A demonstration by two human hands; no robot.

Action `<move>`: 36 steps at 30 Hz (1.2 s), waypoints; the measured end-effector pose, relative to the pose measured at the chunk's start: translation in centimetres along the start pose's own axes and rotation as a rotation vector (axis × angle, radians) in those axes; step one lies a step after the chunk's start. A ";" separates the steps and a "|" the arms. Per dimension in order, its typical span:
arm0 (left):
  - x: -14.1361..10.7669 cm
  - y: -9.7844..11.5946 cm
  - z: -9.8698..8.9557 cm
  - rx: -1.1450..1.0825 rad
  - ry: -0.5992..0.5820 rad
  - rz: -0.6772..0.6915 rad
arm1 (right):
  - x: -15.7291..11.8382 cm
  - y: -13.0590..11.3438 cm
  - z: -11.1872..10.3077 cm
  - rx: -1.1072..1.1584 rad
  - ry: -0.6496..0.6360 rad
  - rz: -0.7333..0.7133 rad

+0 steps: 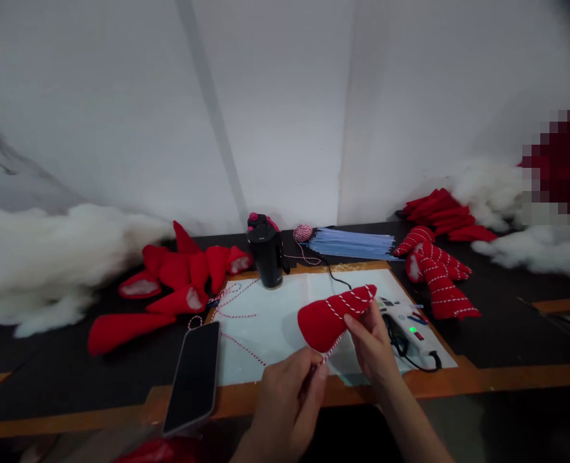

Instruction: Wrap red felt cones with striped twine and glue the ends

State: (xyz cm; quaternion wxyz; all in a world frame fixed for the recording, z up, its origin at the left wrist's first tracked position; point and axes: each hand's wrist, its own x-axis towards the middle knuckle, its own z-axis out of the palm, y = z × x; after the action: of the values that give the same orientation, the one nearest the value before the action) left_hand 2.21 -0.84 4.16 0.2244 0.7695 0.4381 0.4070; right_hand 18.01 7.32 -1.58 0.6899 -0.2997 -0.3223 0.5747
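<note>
A red stuffed cloth cone [320,321] lies tilted above the white board, its narrow tip to the upper right. Red-and-white twine spirals round its narrower half. My right hand [372,341] grips the cone near the tip, thumb on its near side. Below the wide end, my left hand [292,392] pinches the red-and-white twine [332,348], which runs taut from the cone. More twine [242,345] trails over the board to the left of my left hand. The cone's far side is hidden.
A phone [193,376] lies left, near the table's front edge. Behind stand a black bottle [267,257], a twine ball [303,233] and blue strips [352,243]. Plain red cones [183,270] lie left, wrapped ones [444,283] right, beside a power strip [415,334]. White stuffing [63,257] is heaped left.
</note>
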 end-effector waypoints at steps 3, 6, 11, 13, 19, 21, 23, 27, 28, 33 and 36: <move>0.9 -0.3 -0.8 -0.025 0.024 -0.029 | -0.1 -0.8 0.2 0.063 -0.022 0.052; 1.4 -1.1 -1.0 -0.041 0.048 -0.069 | -0.4 -1.1 0.2 0.152 -0.007 0.171; 1.6 -2.8 -0.7 -0.103 0.058 -0.227 | -0.8 -1.4 0.1 0.180 0.138 0.331; 1.6 -3.5 -0.3 -0.155 0.039 -0.276 | -0.9 -1.6 0.2 0.191 0.167 0.351; 1.5 -4.8 0.5 -0.222 0.044 -0.328 | -1.0 -1.8 1.0 0.223 0.124 0.387; 1.2 -4.3 0.3 -0.214 0.075 -0.288 | -0.8 -1.8 1.3 0.202 0.140 0.321; 0.7 -3.2 -0.1 -0.181 0.083 -0.199 | -0.4 -1.7 1.5 0.200 0.125 0.253; -0.4 -1.3 0.4 0.001 -0.070 0.098 | 0.5 -1.3 1.8 0.211 0.078 0.208; -0.6 -1.2 0.9 0.069 -0.127 0.189 | 0.7 -1.1 1.9 0.212 0.078 0.207; -1.4 -2.1 3.6 0.350 -0.201 0.491 | 1.2 -0.6 1.8 0.211 0.089 0.185; -1.3 -1.9 3.6 0.267 -0.131 0.493 | 1.2 -0.5 1.8 0.188 0.074 0.143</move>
State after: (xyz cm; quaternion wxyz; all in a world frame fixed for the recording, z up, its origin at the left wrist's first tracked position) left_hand 3.86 -0.92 0.20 0.0432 0.9002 0.2719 0.3375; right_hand 17.05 8.47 -0.03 0.6837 -0.2769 -0.2189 0.6387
